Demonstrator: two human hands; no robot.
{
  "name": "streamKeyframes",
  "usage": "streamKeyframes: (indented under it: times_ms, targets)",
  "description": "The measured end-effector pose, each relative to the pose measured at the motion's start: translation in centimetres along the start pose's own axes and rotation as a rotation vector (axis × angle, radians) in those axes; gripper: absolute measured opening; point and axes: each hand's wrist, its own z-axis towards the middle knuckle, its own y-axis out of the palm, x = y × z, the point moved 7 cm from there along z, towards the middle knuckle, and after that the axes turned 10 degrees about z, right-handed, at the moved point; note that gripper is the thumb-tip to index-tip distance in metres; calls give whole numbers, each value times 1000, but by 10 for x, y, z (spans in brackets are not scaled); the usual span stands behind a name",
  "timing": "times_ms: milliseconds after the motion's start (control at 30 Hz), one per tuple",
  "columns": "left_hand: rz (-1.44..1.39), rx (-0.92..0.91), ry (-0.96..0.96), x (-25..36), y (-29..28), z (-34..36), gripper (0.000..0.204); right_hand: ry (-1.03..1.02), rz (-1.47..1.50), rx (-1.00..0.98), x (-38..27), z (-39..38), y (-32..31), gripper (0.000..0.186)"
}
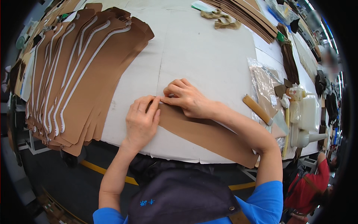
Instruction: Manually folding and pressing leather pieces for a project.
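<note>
A long brown leather-like panel (209,132) lies slantwise on the pale table in front of me, its near right end reaching the table's front edge. At its far left end my left hand (143,118) is closed, fingers bent over the tip. My right hand (186,98) pinches at the same end, thumb and forefinger touching the left fingertips. A sliver of white shows under the fingers at the panel's edge. To the left, many overlapping brown panels (99,71) are fanned out, several with a curved white strip (89,56) along one edge.
On the right lie a wooden-handled scraper (258,109), a clear plastic bag (263,80) and a white plastic bottle (308,112). Stacked brown strips (246,16) and crumpled scraps (225,23) sit at the far side. A person in red (311,184) is at the right, beyond the table.
</note>
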Motion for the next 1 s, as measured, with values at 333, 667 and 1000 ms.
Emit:
streamKeyframes:
  times_ms: [333, 667, 1000]
  targets:
    - [-200, -29, -153, -27, 1, 11, 34, 599, -328, 329, -28, -153, -130, 36]
    - [-161, -51, -145, -64, -3, 59, 9, 618, -390, 468, -57, -224, -136, 42]
    - [-280, -122, 247, 103, 32, 49, 26, 624, -266, 245, -126, -258, -115, 35]
